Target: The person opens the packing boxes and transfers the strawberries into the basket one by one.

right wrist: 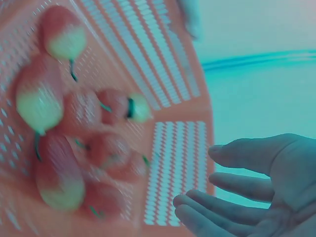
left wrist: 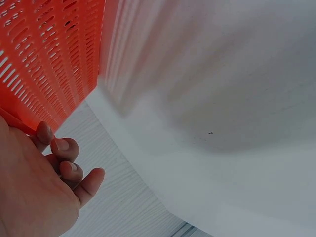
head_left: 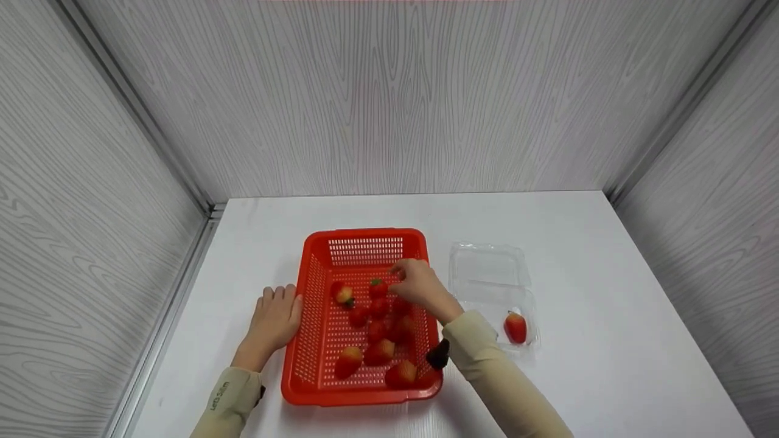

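Note:
My left hand grips the left rim of a red plastic basket, thumb at the rim and fingers outside it; the left wrist view shows the fingers bent by the basket's lip. Over the basket's right side hovers my right hand, fingers spread and slightly bent, with nothing between them in the right wrist view. Beneath lie several red fruits, some yellow-ended and pear-shaped. Nearest to the right fingertips is a small red one with a green leafy top, like a strawberry.
Right of the basket, a clear plastic clamshell box lies opened out on the white table. One red fruit sits in its near half. Grey wood-grain panels stand at the back and both sides.

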